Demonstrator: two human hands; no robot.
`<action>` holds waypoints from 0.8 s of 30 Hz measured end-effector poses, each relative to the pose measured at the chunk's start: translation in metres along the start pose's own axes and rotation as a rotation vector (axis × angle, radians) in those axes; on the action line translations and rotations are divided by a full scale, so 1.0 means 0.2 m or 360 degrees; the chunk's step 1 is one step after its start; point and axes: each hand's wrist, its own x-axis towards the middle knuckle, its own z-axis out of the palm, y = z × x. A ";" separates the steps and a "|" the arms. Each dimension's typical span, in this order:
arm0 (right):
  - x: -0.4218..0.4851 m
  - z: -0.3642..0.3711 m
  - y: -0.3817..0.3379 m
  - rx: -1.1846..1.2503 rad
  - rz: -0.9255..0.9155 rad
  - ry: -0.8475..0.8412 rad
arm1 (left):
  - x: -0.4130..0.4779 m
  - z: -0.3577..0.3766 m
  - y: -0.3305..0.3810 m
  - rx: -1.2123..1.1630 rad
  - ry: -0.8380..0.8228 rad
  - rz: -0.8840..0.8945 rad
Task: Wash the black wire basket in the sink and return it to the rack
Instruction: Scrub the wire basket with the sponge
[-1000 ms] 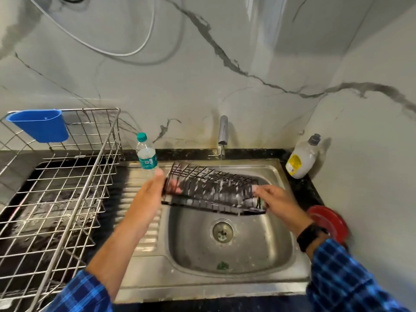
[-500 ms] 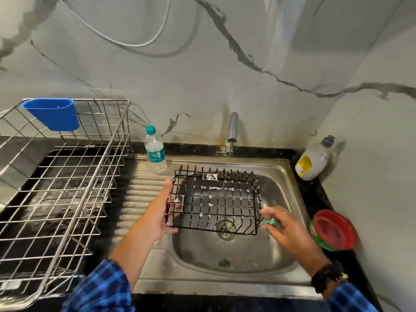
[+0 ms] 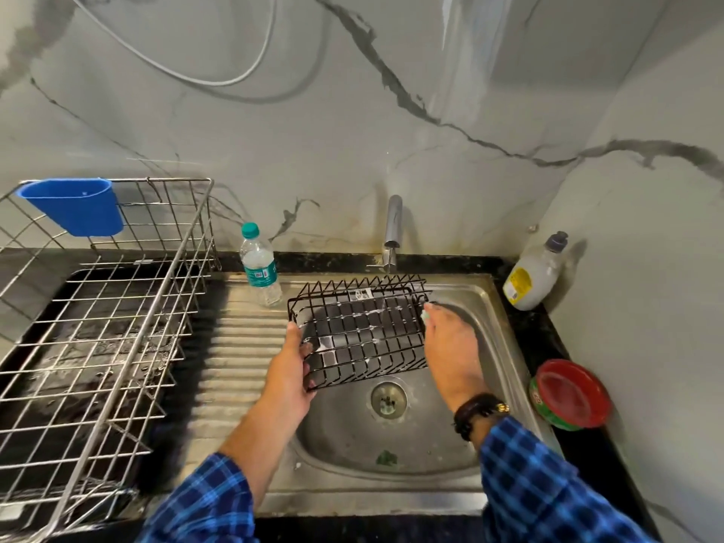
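Observation:
The black wire basket [image 3: 360, 331] hangs over the steel sink [image 3: 505, 346], its open side facing me, soap foam on its wires. My left hand [image 3: 292, 370] grips its left edge. My right hand [image 3: 446, 346] is against the basket's right side, holding a small green scrubber [image 3: 425, 315] at the upper right corner. A thin stream of water falls from the tap [image 3: 393, 229] onto the basket. The steel wire dish rack [image 3: 117, 327] stands on the counter to the left.
A blue plastic cup [image 3: 74, 205] hangs on the rack's back. A water bottle [image 3: 260, 264] stands on the drainboard by the wall. A soap bottle [image 3: 534, 278] and a red-lidded tub [image 3: 570, 393] sit right of the sink.
The basket has been turned from tilted flat to facing me. My right hand moved from its lower right corner up to its upper right corner with the scrubber.

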 end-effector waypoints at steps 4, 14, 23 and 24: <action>-0.12 0.04 -0.25 -0.0201 -0.0415 -0.0259 | -0.05 0.06 0.00 0.0023 -0.0081 0.0062; -0.06 -0.06 0.18 0.0032 -0.0392 -0.0084 | 0.01 -0.02 -0.01 -0.0094 0.0039 -0.0046; -0.30 0.04 -0.29 0.0017 -0.1052 -0.0155 | -0.01 0.08 -0.03 -0.0114 -0.0074 -0.0156; -0.29 0.02 -0.22 -0.0047 -0.1061 -0.0175 | -0.01 0.06 -0.03 -0.0110 -0.0060 -0.0136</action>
